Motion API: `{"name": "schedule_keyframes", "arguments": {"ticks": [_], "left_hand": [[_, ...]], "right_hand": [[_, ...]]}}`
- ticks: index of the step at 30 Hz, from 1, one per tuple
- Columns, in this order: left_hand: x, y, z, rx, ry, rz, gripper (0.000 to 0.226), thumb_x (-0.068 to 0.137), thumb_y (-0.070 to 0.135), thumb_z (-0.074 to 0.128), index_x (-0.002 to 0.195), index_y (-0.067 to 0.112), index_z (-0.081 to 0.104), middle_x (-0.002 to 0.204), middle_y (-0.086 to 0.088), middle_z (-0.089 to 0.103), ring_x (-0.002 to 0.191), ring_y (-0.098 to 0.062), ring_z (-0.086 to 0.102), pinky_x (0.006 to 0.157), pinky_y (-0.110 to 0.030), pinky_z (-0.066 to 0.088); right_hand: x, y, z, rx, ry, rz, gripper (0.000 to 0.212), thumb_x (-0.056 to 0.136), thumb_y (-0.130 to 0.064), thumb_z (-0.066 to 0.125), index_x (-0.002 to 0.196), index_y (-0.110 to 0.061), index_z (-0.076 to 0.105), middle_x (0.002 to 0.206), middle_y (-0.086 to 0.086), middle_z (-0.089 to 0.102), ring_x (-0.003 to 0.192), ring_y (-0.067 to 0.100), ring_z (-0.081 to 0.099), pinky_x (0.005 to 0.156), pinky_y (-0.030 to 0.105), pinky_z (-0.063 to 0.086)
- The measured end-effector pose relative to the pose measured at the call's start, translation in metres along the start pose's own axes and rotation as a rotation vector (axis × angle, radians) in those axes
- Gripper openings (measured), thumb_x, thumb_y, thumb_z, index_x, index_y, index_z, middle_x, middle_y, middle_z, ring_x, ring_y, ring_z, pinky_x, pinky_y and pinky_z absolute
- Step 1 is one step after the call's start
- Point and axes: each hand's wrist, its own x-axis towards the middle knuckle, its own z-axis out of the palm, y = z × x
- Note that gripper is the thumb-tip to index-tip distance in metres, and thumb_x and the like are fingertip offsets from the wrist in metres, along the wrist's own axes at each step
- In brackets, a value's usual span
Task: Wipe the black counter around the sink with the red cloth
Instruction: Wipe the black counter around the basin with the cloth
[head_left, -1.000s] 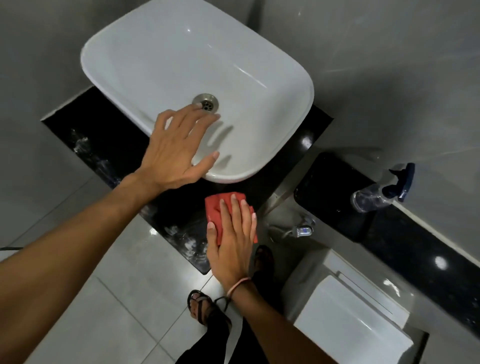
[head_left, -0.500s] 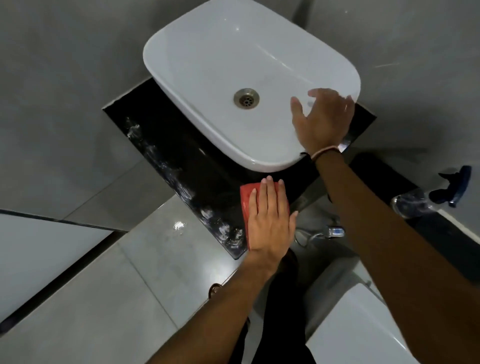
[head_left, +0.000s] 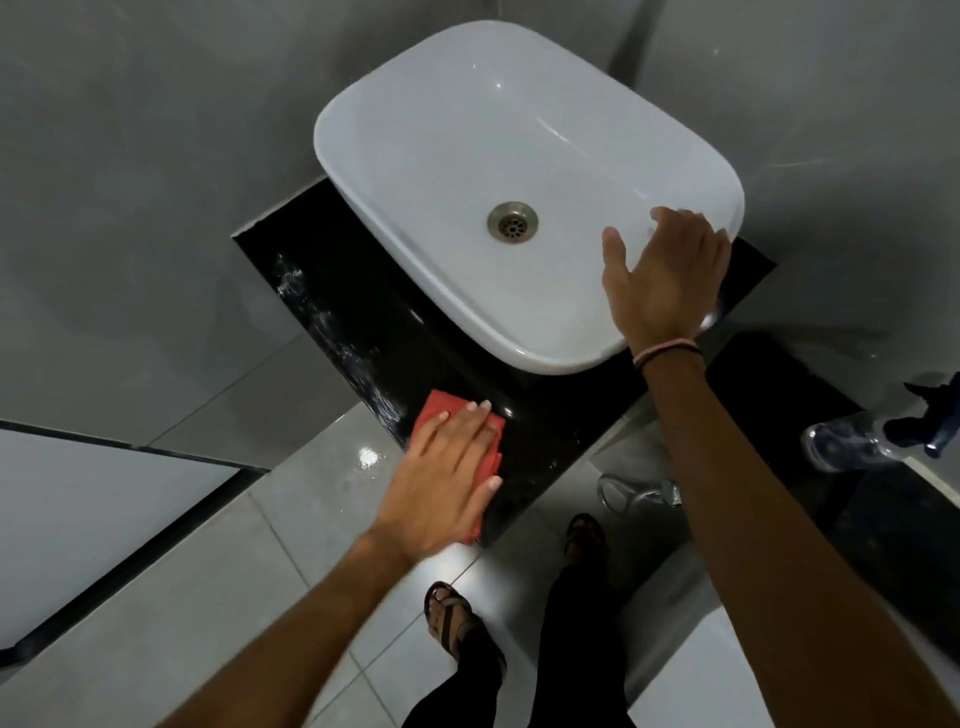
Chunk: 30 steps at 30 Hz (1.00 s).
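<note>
Folded red cloth (head_left: 447, 415) lies flat on the glossy, streaked black counter (head_left: 358, 332), at the sink's (head_left: 519, 156) 7 o'clock.

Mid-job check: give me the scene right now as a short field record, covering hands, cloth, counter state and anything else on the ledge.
left hand: flat, palm down, pressing the red cloth onto the black counter near its front edge
right hand: open, resting on the near right rim of the white sink, wristbands on the wrist
counter state: pale streaks along the left strip beyond the cloth
sink: empty, metal drain uncovered
nearby: clear spray bottle with dark trigger on the lower black ledge at right
</note>
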Motion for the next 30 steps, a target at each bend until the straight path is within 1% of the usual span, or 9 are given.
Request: {"name": "schedule_keyframes", "arguments": {"ticks": [2, 4, 8, 11, 17, 19, 24, 27, 30], "left_hand": [[-0.001, 0.033, 0.005, -0.065, 0.034, 0.025, 0.062, 0.101, 0.049, 0.037, 0.149, 0.011, 0.048, 0.156, -0.013, 0.05, 0.146, -0.027, 0.046, 0.124, -0.043, 0.024], [-0.001, 0.066, 0.009, -0.105, 0.035, 0.089, 0.061, 0.098, 0.051, 0.042, 0.148, 0.016, 0.049, 0.153, -0.01, 0.054, 0.145, -0.024, 0.044, 0.124, -0.04, 0.02], [0.003, 0.072, 0.013, -0.073, 0.018, 0.281, 0.052, 0.107, 0.038, 0.034, 0.154, 0.017, 0.039, 0.162, -0.006, 0.043, 0.153, -0.02, 0.034, 0.129, -0.038, 0.023], [0.014, 0.022, 0.01, -0.083, 0.015, 0.368, 0.053, 0.106, 0.035, 0.033, 0.157, 0.018, 0.033, 0.164, -0.002, 0.04, 0.153, -0.017, 0.034, 0.13, -0.035, 0.013], [0.07, -0.162, -0.015, -0.058, 0.006, 0.287, 0.061, 0.102, 0.039, 0.036, 0.158, 0.016, 0.031, 0.167, -0.005, 0.031, 0.157, -0.019, 0.024, 0.132, -0.038, 0.012], [0.098, -0.228, -0.026, -0.074, 0.005, 0.186, 0.063, 0.1, 0.038, 0.038, 0.158, 0.013, 0.031, 0.167, -0.008, 0.031, 0.158, -0.023, 0.023, 0.132, -0.043, 0.014], [0.118, -0.329, -0.034, -0.05, 0.136, -0.316, 0.063, 0.103, 0.037, 0.025, 0.154, 0.003, 0.038, 0.16, -0.026, 0.038, 0.151, -0.043, 0.033, 0.125, -0.055, 0.025], [0.113, -0.326, -0.024, -0.02, 0.22, -0.44, 0.054, 0.106, 0.03, 0.03, 0.152, 0.006, 0.042, 0.156, -0.028, 0.042, 0.148, -0.045, 0.036, 0.122, -0.054, 0.028], [0.112, -0.284, -0.022, -0.147, 0.247, -0.616, 0.057, 0.103, 0.028, 0.032, 0.156, 0.007, 0.035, 0.162, -0.024, 0.035, 0.153, -0.04, 0.029, 0.128, -0.052, 0.022]], "right_hand": [[-0.001, -0.003, 0.002, -0.011, 0.02, 0.007, 0.068, 0.096, -0.059, 0.039, 0.14, -0.009, 0.055, 0.145, 0.013, 0.058, 0.143, 0.03, 0.047, 0.127, 0.046, 0.022], [-0.004, -0.003, 0.004, -0.045, 0.02, 0.007, 0.07, 0.097, -0.062, 0.037, 0.139, -0.01, 0.055, 0.145, 0.013, 0.058, 0.143, 0.029, 0.046, 0.127, 0.046, 0.021], [-0.002, 0.001, 0.008, -0.036, 0.03, 0.008, 0.072, 0.096, -0.064, 0.04, 0.137, -0.008, 0.058, 0.143, 0.015, 0.058, 0.142, 0.03, 0.047, 0.127, 0.047, 0.022], [-0.002, 0.001, 0.007, -0.017, 0.031, -0.011, 0.069, 0.097, -0.063, 0.044, 0.136, -0.008, 0.059, 0.142, 0.016, 0.059, 0.141, 0.031, 0.048, 0.126, 0.048, 0.024], [0.002, -0.004, -0.003, 0.024, -0.041, -0.014, 0.064, 0.099, -0.054, 0.054, 0.137, -0.003, 0.057, 0.145, 0.021, 0.057, 0.144, 0.035, 0.045, 0.128, 0.05, 0.02], [0.004, -0.005, -0.005, 0.032, -0.064, -0.013, 0.064, 0.098, -0.053, 0.054, 0.136, -0.001, 0.058, 0.145, 0.023, 0.057, 0.144, 0.037, 0.046, 0.127, 0.052, 0.021], [0.006, -0.006, -0.004, 0.057, -0.056, -0.001, 0.064, 0.097, -0.053, 0.052, 0.133, -0.001, 0.061, 0.142, 0.022, 0.061, 0.141, 0.038, 0.05, 0.125, 0.055, 0.025], [0.006, -0.003, -0.001, 0.08, -0.083, 0.011, 0.061, 0.1, -0.052, 0.054, 0.133, -0.002, 0.06, 0.139, 0.023, 0.062, 0.139, 0.038, 0.05, 0.121, 0.059, 0.03], [0.005, -0.006, -0.005, 0.106, -0.111, 0.03, 0.062, 0.1, -0.054, 0.054, 0.134, -0.003, 0.059, 0.139, 0.023, 0.061, 0.139, 0.039, 0.05, 0.12, 0.059, 0.033]]}}
